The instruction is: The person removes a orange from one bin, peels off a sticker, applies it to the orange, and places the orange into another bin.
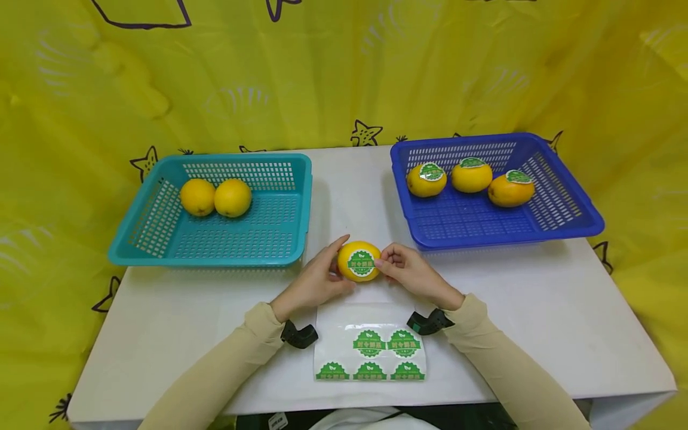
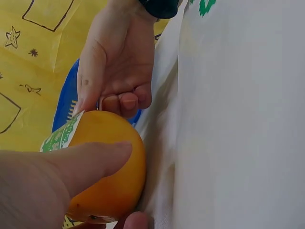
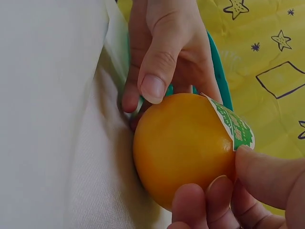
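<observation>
An orange (image 1: pixel 346 253) is held above the front middle of the white table by my left hand (image 1: pixel 315 276), thumb on the near side and fingers round the far side. A round green-and-white sticker (image 1: pixel 361 263) lies on its upper face, its rim standing slightly off the peel in the right wrist view. My right hand (image 1: pixel 414 273) has its thumb (image 3: pixel 257 167) on the sticker's right edge, with curled fingertips against the orange. In front of both hands lies a sheet of stickers (image 1: pixel 369 352), with several green labels on it and a bare upper part.
A teal basket (image 1: pixel 215 261) at the left holds two plain oranges (image 1: pixel 233 197). At the right, a blue basket (image 1: pixel 505 240) holds three oranges (image 1: pixel 471 178) with green stickers. A yellow patterned cloth (image 1: pixel 333 71) hangs behind the white table (image 1: pixel 537 310).
</observation>
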A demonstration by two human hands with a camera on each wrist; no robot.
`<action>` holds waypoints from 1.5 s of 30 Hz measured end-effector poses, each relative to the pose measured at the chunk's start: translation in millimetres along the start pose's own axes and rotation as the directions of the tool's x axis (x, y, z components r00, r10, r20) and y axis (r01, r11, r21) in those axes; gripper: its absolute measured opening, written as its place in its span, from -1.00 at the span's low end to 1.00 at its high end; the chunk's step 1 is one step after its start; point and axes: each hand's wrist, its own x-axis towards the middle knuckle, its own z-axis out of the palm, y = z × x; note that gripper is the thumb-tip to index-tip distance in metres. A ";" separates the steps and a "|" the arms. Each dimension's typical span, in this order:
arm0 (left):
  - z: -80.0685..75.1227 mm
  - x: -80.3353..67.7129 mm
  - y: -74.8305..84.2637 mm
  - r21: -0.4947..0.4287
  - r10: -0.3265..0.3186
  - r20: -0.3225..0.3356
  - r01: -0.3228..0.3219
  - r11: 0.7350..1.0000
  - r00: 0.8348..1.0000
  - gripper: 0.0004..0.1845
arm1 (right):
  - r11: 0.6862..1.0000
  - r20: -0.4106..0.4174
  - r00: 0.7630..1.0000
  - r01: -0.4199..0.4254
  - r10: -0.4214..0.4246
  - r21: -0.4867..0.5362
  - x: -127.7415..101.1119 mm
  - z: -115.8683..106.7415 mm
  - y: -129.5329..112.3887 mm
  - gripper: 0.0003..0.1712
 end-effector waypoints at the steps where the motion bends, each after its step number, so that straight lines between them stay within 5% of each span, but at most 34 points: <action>1: -0.3 0.8 -0.2 0.019 0.004 0.003 -0.004 1.000 1.000 -0.01 | 1.000 0.002 1.000 -0.003 0.003 0.002 -0.6 0.2 -0.1 -0.77; 13: 0.7 6.8 -4.4 0.031 -0.026 0.001 0.026 0.999 1.000 -0.11 | 0.996 0.068 0.995 0.077 -0.079 0.038 -41.9 -27.9 -30.7 -0.74; 22: 2.6 5.0 -6.7 -0.010 -0.029 -0.019 0.028 1.000 0.999 -0.13 | 0.988 -0.155 0.976 0.150 -0.154 -0.037 -79.4 -78.0 -51.5 -0.77; 27: 4.9 4.0 -2.1 -0.071 -0.017 -0.011 0.016 0.997 1.000 -0.14 | 0.939 -0.383 0.881 0.333 -0.279 0.082 -101.9 -109.7 -47.7 -0.82; 30: 6.0 3.0 4.2 -0.086 -0.010 -0.014 0.009 0.996 1.000 -0.13 | 0.870 -0.535 0.779 0.469 -0.327 0.151 -112.1 -130.4 -43.4 -0.82; 34: 6.8 2.2 16.7 -0.085 0.011 -0.027 -0.013 0.996 1.000 -0.12 | 0.801 -0.738 0.608 0.578 -0.293 0.158 -119.8 -158.6 -35.9 -0.74; 36: 7.3 1.9 24.0 -0.090 0.028 -0.031 -0.030 0.995 0.999 -0.11 | 0.790 -0.810 0.529 0.596 -0.253 0.142 -121.3 -172.7 -31.2 -0.70; 38: 7.9 2.4 31.2 -0.097 0.048 -0.030 -0.051 0.994 0.998 -0.11 | 0.821 -0.855 0.479 0.558 -0.198 0.123 -123.4 -186.1 -26.6 -0.68; 41: 8.8 5.5 42.4 -0.115 0.080 -0.025 -0.082 0.990 0.996 -0.11 | 0.873 -0.893 0.439 0.469 -0.097 0.136 -125.5 -202.1 -19.1 -0.68; 43: 9.5 9.7 49.5 -0.116 0.096 -0.024 -0.098 0.988 0.995 -0.11 | 0.915 -0.888 0.459 0.366 -0.017 0.172 -127.0 -209.9 -13.7 -0.62; 45: 10.0 15.5 56.4 -0.111 0.106 -0.029 -0.109 0.988 0.994 -0.11 | 0.928 -0.859 0.510 0.299 0.040 0.221 -127.2 -216.3 -7.0 -0.50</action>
